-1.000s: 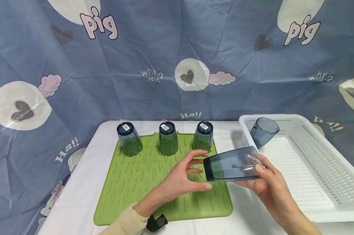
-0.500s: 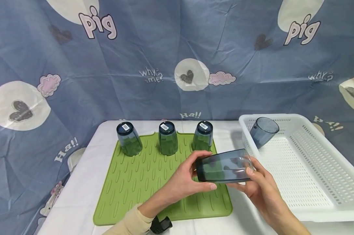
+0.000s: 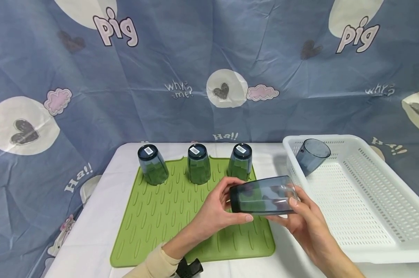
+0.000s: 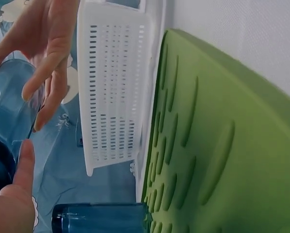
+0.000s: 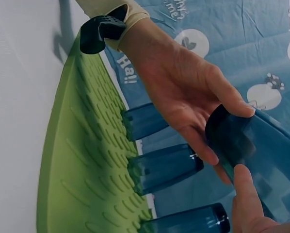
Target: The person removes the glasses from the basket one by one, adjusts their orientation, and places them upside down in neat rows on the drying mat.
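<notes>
A blue-tinted drinking glass (image 3: 263, 195) lies sideways in the air over the right part of a green drying mat (image 3: 154, 224), its dark base to the left and its mouth to the right. My left hand (image 3: 214, 208) grips the base end, thumb below and fingers behind. At the rim end, my right hand (image 3: 310, 222) holds the glass with thumb in front; some of its fingers are hidden. Behind the hands, three matching glasses stand upside down along the mat's far edge: a left one (image 3: 153, 165), a middle one (image 3: 198, 164) and a right one (image 3: 240, 162).
To the right stands a white perforated plastic basket (image 3: 376, 255). One more blue glass (image 3: 311, 156) leans in its far left corner. A white cloth (image 3: 91, 235) covers the table, and a blue printed curtain (image 3: 181, 50) hangs behind it.
The held glass has moved a little left, together with my right hand. My left hand, earlier spread around the base without a firm hold, now grips it. The standing glasses stay put.
</notes>
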A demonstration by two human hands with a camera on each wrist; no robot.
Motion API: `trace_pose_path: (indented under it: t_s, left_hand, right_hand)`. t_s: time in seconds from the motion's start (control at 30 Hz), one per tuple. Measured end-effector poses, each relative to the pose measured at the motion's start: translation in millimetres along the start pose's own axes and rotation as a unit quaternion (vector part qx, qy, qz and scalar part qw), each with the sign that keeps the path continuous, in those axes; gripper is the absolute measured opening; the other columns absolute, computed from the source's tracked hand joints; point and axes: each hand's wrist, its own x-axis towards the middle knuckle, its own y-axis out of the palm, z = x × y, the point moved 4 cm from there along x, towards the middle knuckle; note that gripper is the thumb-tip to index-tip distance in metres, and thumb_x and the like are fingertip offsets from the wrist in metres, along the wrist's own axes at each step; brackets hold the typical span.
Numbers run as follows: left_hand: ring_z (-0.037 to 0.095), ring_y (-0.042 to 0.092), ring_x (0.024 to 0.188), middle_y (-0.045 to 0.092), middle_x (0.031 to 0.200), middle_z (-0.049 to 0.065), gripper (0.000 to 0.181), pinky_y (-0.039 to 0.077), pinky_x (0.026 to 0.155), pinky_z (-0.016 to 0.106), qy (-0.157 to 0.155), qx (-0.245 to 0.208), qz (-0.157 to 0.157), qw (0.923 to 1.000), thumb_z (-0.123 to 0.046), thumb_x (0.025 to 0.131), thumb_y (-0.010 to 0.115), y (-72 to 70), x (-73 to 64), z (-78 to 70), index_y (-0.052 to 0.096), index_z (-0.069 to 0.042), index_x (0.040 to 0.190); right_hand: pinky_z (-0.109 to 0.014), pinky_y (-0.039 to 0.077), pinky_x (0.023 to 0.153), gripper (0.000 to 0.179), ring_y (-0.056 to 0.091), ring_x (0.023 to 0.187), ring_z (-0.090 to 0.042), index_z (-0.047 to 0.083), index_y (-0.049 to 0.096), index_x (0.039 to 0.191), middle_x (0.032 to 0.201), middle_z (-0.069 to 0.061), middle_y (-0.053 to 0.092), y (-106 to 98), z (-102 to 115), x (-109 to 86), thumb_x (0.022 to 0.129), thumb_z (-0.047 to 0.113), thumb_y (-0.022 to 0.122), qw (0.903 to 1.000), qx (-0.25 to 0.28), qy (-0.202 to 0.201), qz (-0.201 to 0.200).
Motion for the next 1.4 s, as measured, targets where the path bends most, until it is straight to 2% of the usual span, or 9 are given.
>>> trace_pose_path:
  t_s: [0.3,0.43,0.63,0.97,1.07,1.23,1.4]
  left_hand:
    - [0.026,0.057,0.11,0.057,0.128,0.008,0.066,0.051,0.094,0.04,0.01,0.006,-0.018,0.9998,-0.011,0.076,0.084,-6.1,-3.7,-4.9,0.051,-0.016,0.133]
    - [0.025,0.059,0.109,0.058,0.127,0.008,0.065,0.051,0.093,0.04,0.007,0.013,-0.026,0.9995,-0.012,0.076,0.084,-9.0,-6.0,-8.3,0.053,-0.017,0.132]
    - [0.026,0.061,0.106,0.061,0.122,0.009,0.065,0.052,0.092,0.04,0.003,0.016,-0.036,0.9992,-0.011,0.074,0.085,-13.6,-9.5,-11.6,0.054,-0.016,0.131]
    - [0.027,0.059,0.107,0.059,0.124,0.011,0.065,0.052,0.093,0.04,-0.003,0.008,-0.041,0.9991,-0.011,0.075,0.085,-18.8,-16.8,-13.0,0.054,-0.015,0.132]
    - [0.028,0.059,0.107,0.058,0.124,0.011,0.065,0.052,0.093,0.04,-0.004,0.01,-0.045,0.9989,-0.012,0.075,0.085,-20.5,-18.4,-12.7,0.054,-0.016,0.132]
    - [0.028,0.059,0.107,0.058,0.124,0.011,0.065,0.052,0.092,0.041,-0.007,0.011,-0.052,0.9986,-0.011,0.075,0.085,-24.1,-20.8,-12.8,0.054,-0.016,0.132]
    - [0.028,0.06,0.107,0.059,0.124,0.011,0.068,0.052,0.092,0.04,-0.007,0.013,-0.072,0.9973,-0.008,0.073,0.086,-30.9,-24.2,-14.0,0.053,-0.013,0.132]
  right_hand:
    - [-0.051,0.048,0.098,0.04,0.057,0.119,-0.026,0.003,0.036,0.143,0.138,-0.015,0.048,4,0,2.2,0.103,0.004,0.034,0.9995,-0.028,0.001,0.015]
    - [-0.046,0.05,0.098,0.042,0.056,0.119,-0.023,0.005,0.037,0.145,0.137,-0.014,0.047,3,-2,1.9,0.103,0.005,0.037,0.9986,-0.051,0.012,-0.001]
    - [-0.043,0.049,0.099,0.046,0.055,0.117,-0.025,0.007,0.032,0.147,0.137,-0.02,0.036,1,-3,1.4,0.102,0.007,0.041,0.9945,-0.098,0.027,-0.027]
    - [-0.037,0.051,0.096,0.045,0.055,0.115,-0.021,0.005,0.035,0.144,0.139,-0.018,0.039,4,-3,6.1,0.1,0.004,0.045,0.993,-0.116,0.024,0.0]
    - [-0.035,0.051,0.096,0.045,0.054,0.116,-0.02,0.007,0.036,0.143,0.141,-0.015,0.04,5,-2,6.4,0.1,0.004,0.046,0.9905,-0.134,0.028,-0.003]
    - [-0.024,0.045,0.099,0.046,0.049,0.121,-0.017,0.008,0.037,0.145,0.143,-0.011,0.043,5,2,6.0,0.1,0.003,0.046,0.981,-0.193,0.015,-0.01]
    - [-0.023,0.041,0.104,0.047,0.045,0.129,-0.019,0.002,0.035,0.145,0.146,-0.013,0.041,5,5,7.6,0.099,-0.002,0.043,0.9789,-0.203,-0.02,0.002]
